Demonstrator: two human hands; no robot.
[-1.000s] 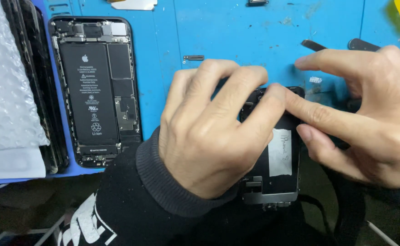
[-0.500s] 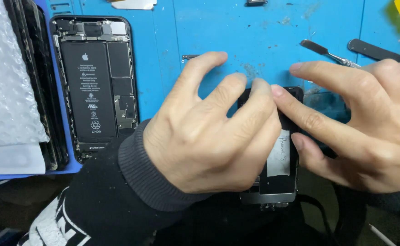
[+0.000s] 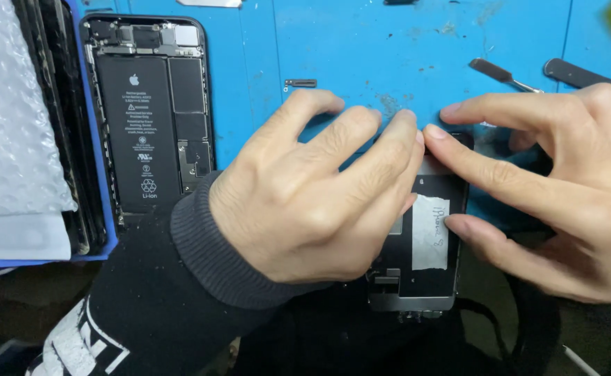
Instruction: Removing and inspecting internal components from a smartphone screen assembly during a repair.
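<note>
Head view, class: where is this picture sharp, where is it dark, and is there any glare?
Head view: both hands, left hand and right hand, are sharp, as is the opened phone; the bottom edge falls into shadow; soft glare whitens the bubble wrap.

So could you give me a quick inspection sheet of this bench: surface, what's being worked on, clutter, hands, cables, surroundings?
Surface: blue mat, scuffed.
Job's things: phone screen panel lying back side up, a white label on it.
Clutter: opened phone with battery exposed, metal pry tool, black tool, small bracket.
Hands: left hand lies over the panel; right hand presses fingers on its top edge.
Cables: nothing seen.
Surroundings: bubble wrap and stacked dark panels at left.
</note>
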